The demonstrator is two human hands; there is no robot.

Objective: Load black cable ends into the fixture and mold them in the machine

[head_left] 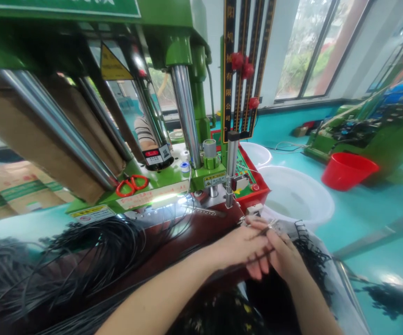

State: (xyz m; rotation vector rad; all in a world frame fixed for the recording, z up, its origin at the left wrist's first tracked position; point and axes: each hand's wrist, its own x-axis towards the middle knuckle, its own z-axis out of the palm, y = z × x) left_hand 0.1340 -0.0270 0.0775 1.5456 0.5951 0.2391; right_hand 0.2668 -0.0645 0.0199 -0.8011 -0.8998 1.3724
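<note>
Cords (234,266), thin and dark, between left hand (238,246) and right hand (287,258), near the right end of the tabletop (187,238). Both narrow, closed on cords; exact pinch too blurred to tell. Apparently mid-step, fingering cords together. From here, by judgement: light fingertip pressure, care against snagging on the black fringe (311,260) just beside.

Both hands (262,253) together, fingers bent.
</note>
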